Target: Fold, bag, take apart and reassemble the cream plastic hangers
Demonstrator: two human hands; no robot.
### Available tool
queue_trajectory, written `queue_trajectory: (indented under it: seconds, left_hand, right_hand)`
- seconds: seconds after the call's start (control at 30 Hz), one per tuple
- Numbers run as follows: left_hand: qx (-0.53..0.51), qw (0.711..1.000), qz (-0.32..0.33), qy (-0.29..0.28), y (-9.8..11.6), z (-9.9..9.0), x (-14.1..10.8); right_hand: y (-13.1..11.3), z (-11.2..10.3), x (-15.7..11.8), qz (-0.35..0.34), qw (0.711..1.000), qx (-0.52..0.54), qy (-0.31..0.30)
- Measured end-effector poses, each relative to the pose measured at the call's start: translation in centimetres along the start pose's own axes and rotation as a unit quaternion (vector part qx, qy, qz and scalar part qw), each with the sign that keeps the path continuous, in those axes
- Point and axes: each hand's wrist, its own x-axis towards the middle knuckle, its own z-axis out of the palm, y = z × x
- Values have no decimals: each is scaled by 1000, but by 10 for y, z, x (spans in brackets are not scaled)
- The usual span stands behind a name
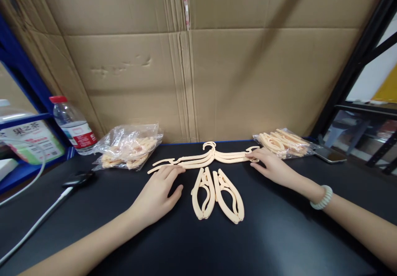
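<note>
Several cream folding clothes hangers lie unfolded and stacked on the black table, their hooks pointing away from me. My left hand rests on the stack's left end, fingers stretched out and thumb apart; its fingertips touch the arms there. At the right end, my right hand has its fingertips on the arm's tip, its thumb spread away. Between my hands and closer to me lie two folded cream hangers, a left one and a right one, side by side with their narrow ends toward the stack.
Clear plastic bags of cream hangers lie at the back left and back right. A phone sits beside the right bag. At left are a red-capped bottle and a white cable. A cardboard wall closes the back.
</note>
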Motion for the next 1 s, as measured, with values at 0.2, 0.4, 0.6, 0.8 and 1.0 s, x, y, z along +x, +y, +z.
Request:
queue_trajectory:
  seconds: [0.2, 0.4, 0.6, 0.8, 1.0]
  left_hand:
    - [-3, 1000, -5, -4, -1, 1, 0]
    - [-11, 1000, -7, -15, 1, 0, 1]
    - [-23, 1000, -4, -11, 1, 0, 1]
    - [-77, 996, -35, 23, -1, 1, -1]
    - [-184, 974, -108, 77, 2, -3, 1]
  right_hand:
    - [0, 3, 1, -3, 1000, -21, -8]
    - [-1, 4, 3, 0, 1000, 1, -10]
    - [-2, 8, 5, -3, 1000, 14, -4]
    - [-8, 3, 8, 14, 999, 31, 29]
    - [-13, -4, 7, 82, 992, 75, 53]
